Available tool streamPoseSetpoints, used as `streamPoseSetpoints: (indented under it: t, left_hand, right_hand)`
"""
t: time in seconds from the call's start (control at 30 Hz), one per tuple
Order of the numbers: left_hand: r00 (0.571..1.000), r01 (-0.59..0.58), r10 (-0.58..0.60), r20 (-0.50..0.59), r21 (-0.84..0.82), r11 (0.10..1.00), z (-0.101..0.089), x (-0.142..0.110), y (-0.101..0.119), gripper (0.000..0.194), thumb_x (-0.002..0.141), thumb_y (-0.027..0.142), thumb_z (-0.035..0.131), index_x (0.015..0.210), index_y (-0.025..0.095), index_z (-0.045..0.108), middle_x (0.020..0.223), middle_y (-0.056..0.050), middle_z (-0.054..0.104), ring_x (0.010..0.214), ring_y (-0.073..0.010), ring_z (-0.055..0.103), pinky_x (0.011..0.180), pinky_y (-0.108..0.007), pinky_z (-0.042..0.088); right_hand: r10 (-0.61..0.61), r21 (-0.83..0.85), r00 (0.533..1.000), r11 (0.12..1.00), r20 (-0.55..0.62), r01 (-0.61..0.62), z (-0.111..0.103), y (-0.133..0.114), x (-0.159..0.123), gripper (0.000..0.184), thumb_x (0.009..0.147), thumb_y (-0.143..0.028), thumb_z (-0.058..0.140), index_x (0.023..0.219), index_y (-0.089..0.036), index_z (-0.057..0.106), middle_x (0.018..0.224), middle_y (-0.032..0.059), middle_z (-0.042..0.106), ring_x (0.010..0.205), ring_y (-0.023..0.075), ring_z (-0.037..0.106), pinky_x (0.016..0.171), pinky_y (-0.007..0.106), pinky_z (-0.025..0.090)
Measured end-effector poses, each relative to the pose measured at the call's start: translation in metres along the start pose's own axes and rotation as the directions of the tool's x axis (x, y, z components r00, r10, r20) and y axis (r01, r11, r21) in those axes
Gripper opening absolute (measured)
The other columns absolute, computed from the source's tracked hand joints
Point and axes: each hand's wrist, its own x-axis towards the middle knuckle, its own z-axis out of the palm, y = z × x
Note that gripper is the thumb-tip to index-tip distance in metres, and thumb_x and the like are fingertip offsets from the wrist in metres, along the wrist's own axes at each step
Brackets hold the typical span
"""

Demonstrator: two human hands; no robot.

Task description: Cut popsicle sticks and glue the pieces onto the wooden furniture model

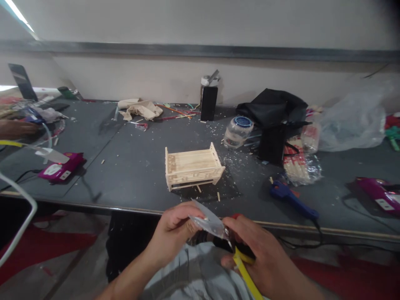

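My left hand (178, 229) pinches a piece of clear plastic sheet (208, 221) between thumb and fingers, over my lap at the table's front edge. On its right, my right hand (254, 246) is closed around yellow-handled pliers (245, 271). The metal jaws of the pliers meet the plastic's right end; whether they grip it I cannot tell. Just beyond my hands, a small model bed made of wooden sticks (193, 164) stands upright on the dark table (131, 179). Short loose stick pieces lie by its front.
A blue glue gun (293, 200) rests at the right, its cable over the edge. Behind are a blue-lidded jar (239, 131), packaged sticks (295, 162), a black bag (273, 106) and a phone (208, 103). Magenta boxes (61, 167) sit both sides. Another person's hand (17, 129) is far left.
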Motion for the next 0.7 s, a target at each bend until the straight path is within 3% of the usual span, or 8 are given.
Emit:
streamPoseSetpoints:
  t: [0.27,0.4,0.57,0.7]
  left_hand:
    - [1.0,0.018,-0.018,-0.006,0.104,0.994,-0.002,-0.001,0.0,0.013,0.075,0.029,0.074,0.068,0.017,0.074,0.07,-0.005,0.065,0.058,-0.0124,0.052,0.056,-0.023,0.041]
    - [1.0,0.014,-0.017,0.018,0.122,0.992,-0.001,-0.001,0.002,0.014,0.076,0.029,0.072,0.068,0.018,0.074,0.069,-0.006,0.065,0.061,-0.0144,0.054,0.057,-0.023,0.042]
    - [0.999,0.046,-0.049,0.018,0.161,0.986,-0.001,-0.003,-0.002,0.015,0.075,0.031,0.072,0.068,0.018,0.073,0.068,-0.005,0.064,0.06,-0.0144,0.054,0.057,-0.023,0.041]
    - [0.995,0.05,-0.064,0.072,0.187,0.981,-0.003,-0.005,-0.006,0.02,0.079,0.035,0.068,0.073,0.017,0.075,0.069,-0.006,0.062,0.063,-0.0151,0.054,0.058,-0.024,0.041]
  right_hand:
    - [-0.025,-0.028,1.0,0.999,0.017,0.026,-0.003,-0.002,0.0,0.04,0.082,-0.027,0.063,0.118,-0.023,0.045,0.086,0.0017,0.055,0.077,0.0176,0.057,0.068,0.028,0.048]
    - [-0.017,-0.024,0.999,1.0,0.045,0.018,0.001,0.001,-0.001,0.039,0.084,-0.016,0.055,0.121,-0.023,0.047,0.09,0.0041,0.057,0.082,0.0186,0.058,0.071,0.029,0.049]
    - [0.018,-0.052,0.998,0.999,0.063,-0.015,0.008,0.008,-0.005,0.049,0.075,-0.004,0.05,0.12,-0.022,0.052,0.091,0.0058,0.061,0.082,0.0197,0.06,0.072,0.03,0.052]
    - [-0.035,-0.084,0.999,0.996,0.015,0.036,0.01,0.013,-0.008,0.05,0.068,-0.002,0.046,0.114,-0.021,0.055,0.089,0.0056,0.066,0.078,0.0193,0.063,0.069,0.029,0.053]
